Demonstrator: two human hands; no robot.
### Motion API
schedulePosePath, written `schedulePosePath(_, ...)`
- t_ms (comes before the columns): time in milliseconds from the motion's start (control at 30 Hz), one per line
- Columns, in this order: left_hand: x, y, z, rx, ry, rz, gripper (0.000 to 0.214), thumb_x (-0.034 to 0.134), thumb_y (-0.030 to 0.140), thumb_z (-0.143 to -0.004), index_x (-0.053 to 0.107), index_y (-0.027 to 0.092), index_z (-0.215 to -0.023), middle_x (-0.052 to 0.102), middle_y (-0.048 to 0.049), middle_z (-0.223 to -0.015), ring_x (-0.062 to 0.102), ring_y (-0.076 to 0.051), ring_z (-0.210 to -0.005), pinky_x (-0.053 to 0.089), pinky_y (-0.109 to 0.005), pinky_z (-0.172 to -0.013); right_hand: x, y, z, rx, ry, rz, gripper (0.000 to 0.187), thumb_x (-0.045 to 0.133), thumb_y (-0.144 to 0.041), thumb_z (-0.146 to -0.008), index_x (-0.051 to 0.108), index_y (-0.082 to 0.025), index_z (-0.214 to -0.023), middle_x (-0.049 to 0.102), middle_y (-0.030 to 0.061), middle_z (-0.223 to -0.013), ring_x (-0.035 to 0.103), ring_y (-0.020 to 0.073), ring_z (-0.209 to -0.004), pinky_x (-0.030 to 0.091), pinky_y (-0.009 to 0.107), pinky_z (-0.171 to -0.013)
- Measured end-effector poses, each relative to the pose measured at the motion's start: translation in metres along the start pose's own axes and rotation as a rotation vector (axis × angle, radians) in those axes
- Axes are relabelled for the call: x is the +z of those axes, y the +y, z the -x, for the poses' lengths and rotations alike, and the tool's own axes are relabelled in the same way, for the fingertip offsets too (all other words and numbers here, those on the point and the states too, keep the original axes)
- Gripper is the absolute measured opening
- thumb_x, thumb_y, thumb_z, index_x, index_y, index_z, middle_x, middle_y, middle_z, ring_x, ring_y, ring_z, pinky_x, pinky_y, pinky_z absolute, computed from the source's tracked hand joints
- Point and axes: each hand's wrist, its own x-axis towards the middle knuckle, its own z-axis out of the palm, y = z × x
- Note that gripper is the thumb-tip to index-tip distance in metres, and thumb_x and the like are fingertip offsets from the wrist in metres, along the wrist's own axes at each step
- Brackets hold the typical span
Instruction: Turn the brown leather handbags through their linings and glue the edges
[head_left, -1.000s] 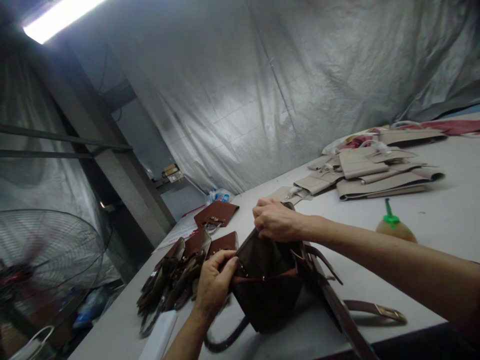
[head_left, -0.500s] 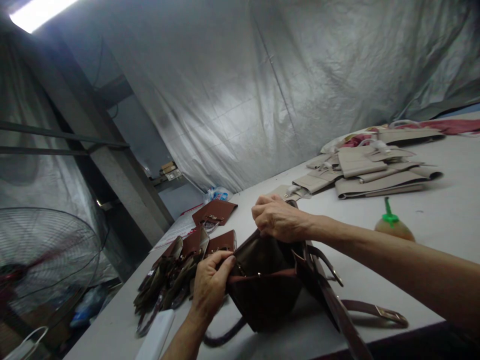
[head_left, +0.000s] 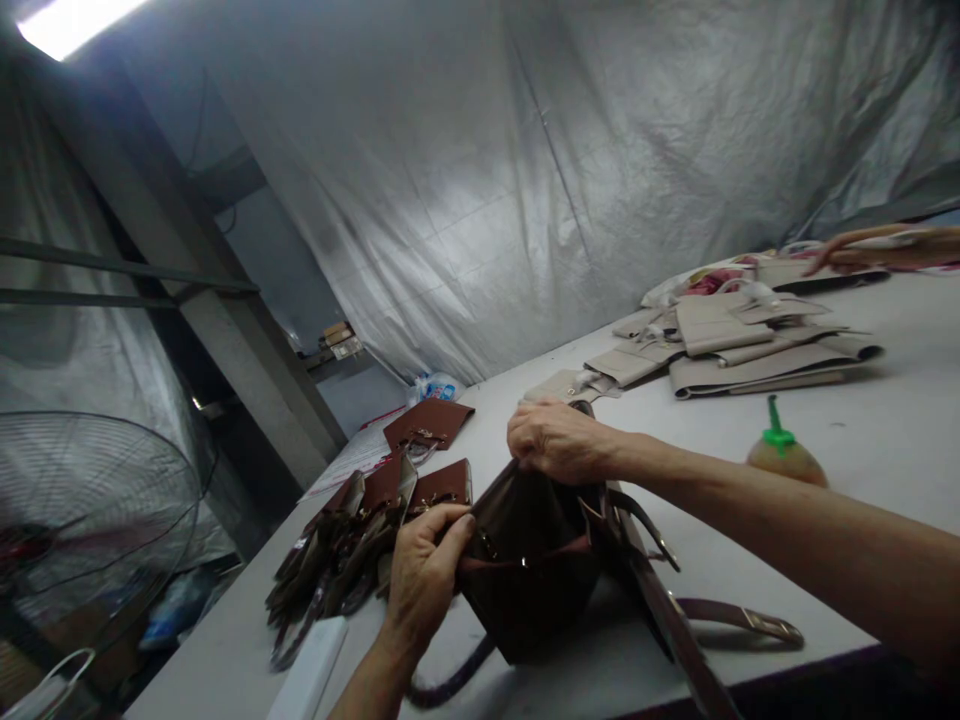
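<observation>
A dark brown leather bag (head_left: 529, 580) stands open-mouthed on the white table (head_left: 862, 440) in front of me. My left hand (head_left: 424, 575) is closed on the bag's near left rim, thumb on top. My right hand (head_left: 559, 440) is closed over the far rim, fingers curled down onto it. A brown strap with a metal buckle (head_left: 750, 620) trails from the bag to the right.
A heap of brown leather pieces (head_left: 352, 540) lies left of the bag, one flap (head_left: 427, 422) beyond it. Beige cut pieces (head_left: 742, 340) are stacked at the back right. A green-capped bottle (head_left: 784, 455) stands right of my forearm. Another person's hand (head_left: 877, 248) reaches in far right. A fan (head_left: 82, 520) stands left.
Both hands keep their grip on the bag, shifting only slightly. Another person's hand has come into view at the far right edge over the beige pieces.
</observation>
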Motion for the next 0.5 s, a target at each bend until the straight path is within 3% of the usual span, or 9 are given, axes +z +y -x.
schedulePosePath(133,-0.001,0.000,-0.001,-0.018,-0.004,-0.007,0.028,0.062,0.040,-0.081,0.069,0.013,-0.085,0.057,-0.0003,-0.067,0.052,-0.011,-0.059,0.041,-0.017,-0.051,0.001,0.001,0.000,0.007,-0.005,0.002,0.009,0.062,-0.013,-0.075,0.067,-0.017,-0.069,0.070,0.0041,-0.080,0.058,0.0168,-0.079,0.033,0.029,-0.074)
schedulePosePath(300,-0.006,0.007,-0.008,0.006,-0.108,-0.024,0.024,0.060,0.040,-0.082,0.061,0.015,-0.081,0.057,-0.0001,-0.070,0.053,-0.012,-0.063,0.044,-0.019,-0.054,-0.001,0.002,0.004,0.081,-0.001,-0.038,0.014,0.058,-0.009,-0.072,0.068,-0.016,-0.066,0.071,0.0047,-0.079,0.057,0.0145,-0.067,0.033,0.026,-0.059)
schedulePosePath(400,-0.005,0.021,-0.025,0.043,-0.143,-0.154,0.021,0.064,0.035,-0.077,0.062,0.016,-0.086,0.062,-0.0019,-0.075,0.058,-0.014,-0.068,0.046,-0.022,-0.061,-0.002,-0.001,0.005,0.095,-0.001,-0.024,0.015,0.057,-0.008,-0.070,0.070,-0.016,-0.067,0.071,0.0053,-0.078,0.058,0.0151,-0.068,0.033,0.026,-0.060)
schedulePosePath(500,0.003,0.037,-0.049,0.052,-0.221,-0.288,0.031,0.067,0.035,-0.073,0.067,0.014,-0.095,0.069,-0.0062,-0.085,0.062,-0.017,-0.075,0.047,-0.025,-0.068,-0.002,-0.006,0.002,0.113,-0.012,-0.001,0.017,0.057,-0.009,-0.072,0.072,-0.017,-0.072,0.072,0.0060,-0.082,0.060,0.0163,-0.071,0.034,0.026,-0.060)
